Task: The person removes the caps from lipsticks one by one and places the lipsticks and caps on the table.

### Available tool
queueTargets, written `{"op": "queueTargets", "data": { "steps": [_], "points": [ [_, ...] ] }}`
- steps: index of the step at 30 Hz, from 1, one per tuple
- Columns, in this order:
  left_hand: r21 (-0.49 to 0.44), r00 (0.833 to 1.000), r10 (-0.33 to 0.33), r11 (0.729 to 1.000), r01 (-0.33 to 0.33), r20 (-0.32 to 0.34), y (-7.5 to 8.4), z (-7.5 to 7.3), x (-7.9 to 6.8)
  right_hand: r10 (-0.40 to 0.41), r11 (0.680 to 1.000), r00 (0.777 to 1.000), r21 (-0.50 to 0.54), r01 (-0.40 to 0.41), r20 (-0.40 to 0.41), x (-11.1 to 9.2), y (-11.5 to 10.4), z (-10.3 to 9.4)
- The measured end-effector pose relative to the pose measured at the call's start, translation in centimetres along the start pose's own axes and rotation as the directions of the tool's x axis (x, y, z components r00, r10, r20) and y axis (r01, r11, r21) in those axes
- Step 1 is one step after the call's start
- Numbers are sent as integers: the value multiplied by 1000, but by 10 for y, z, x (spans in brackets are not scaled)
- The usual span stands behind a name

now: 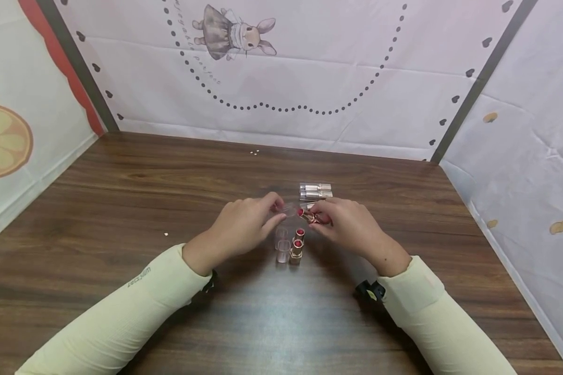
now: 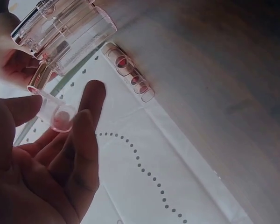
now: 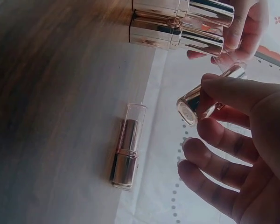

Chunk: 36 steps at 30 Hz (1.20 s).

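Observation:
My left hand [image 1: 251, 221] pinches a clear lipstick cap [image 1: 289, 209] between thumb and fingers. Facing it, my right hand [image 1: 349, 224] holds a lipstick [image 2: 41, 77] by its shiny gold base, its red tip pointing toward the cap. The left wrist view shows the cap's mouth [image 2: 63, 120] up close. Just below the hands, two uncapped lipsticks [image 1: 296, 252] stand upright with red tips showing. Immediately left of them stand two clear caps [image 1: 283, 252]. Whether the held lipstick's end has entered the held cap is hard to tell.
Beyond the right hand, capped lipsticks [image 1: 316, 190] lie side by side on the wooden table [image 1: 98, 208]; the hand partly covers the nearest. Small white bits [image 1: 255, 152] lie toward the back and one at left. Printed cloth walls [image 1: 309, 62] enclose the table.

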<state>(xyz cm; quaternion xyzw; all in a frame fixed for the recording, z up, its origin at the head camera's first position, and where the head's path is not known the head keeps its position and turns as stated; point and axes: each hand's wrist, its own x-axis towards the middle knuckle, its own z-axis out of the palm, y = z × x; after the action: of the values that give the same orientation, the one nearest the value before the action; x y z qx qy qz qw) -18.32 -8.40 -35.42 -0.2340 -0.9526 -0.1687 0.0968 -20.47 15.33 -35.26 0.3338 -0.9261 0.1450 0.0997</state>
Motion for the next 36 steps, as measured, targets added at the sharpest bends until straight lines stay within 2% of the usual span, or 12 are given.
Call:
{"op": "queueTargets", "data": {
  "steps": [5, 7, 13, 16, 24, 28, 36],
  "points": [
    [12, 997, -45, 999, 45, 59, -1, 0, 0, 14, 1000, 999, 6, -14, 42, 1, 2, 1],
    [26, 997, -48, 999, 46, 62, -1, 0, 0, 21, 1000, 998, 5, -21, 61, 2, 2, 1],
    [30, 999, -25, 999, 26, -35, -2, 1, 1, 29, 999, 994, 10, -30, 105, 2, 2, 4],
    [22, 998, -41, 999, 42, -45, -2, 1, 1, 39, 999, 989, 22, -43, 145, 3, 2, 7],
    [35, 995, -97, 995, 97, 14, -2, 1, 1, 54, 998, 972, 31, -63, 229, 4, 1, 11],
    [52, 988, -131, 991, 126, 88, -3, 2, 0, 54, 997, 967, 36, -65, 249, 3, 1, 12],
    [76, 974, -125, 991, 113, 188, -5, 4, 0, 43, 994, 969, 89, -66, 243, 2, 2, 15]
  ]
}}
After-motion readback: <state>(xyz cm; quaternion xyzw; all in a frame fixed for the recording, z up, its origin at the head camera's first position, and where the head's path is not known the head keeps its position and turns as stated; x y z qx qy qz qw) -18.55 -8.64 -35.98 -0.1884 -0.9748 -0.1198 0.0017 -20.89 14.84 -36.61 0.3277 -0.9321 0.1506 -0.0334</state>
